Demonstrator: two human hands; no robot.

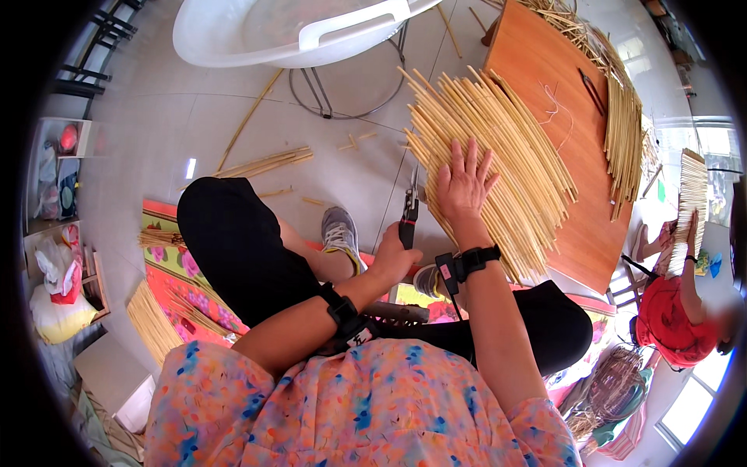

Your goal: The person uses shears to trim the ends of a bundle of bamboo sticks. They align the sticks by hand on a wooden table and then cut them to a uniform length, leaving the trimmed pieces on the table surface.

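A mat of pale yellow reed stalks (506, 132) lies side by side across the right front, overlapping a brown wooden board. Flat on its left part rests my right hand (465, 179), fingers spread. Just left of the mat's edge, my left hand (393, 255) is closed round the handles of black-and-red pruning shears (408, 206). Their blades point away from me, close beside the stalk ends. Whether the blades touch a stalk, I cannot tell.
The brown board (580, 171) carries pliers (591, 89), pale string and another reed bundle (624, 132). A white plastic tub (257, 39) stands on a wire stand ahead. Loose stalks (268, 162) lie on the tiles. At right, a person in red (673, 327) holds another reed mat.
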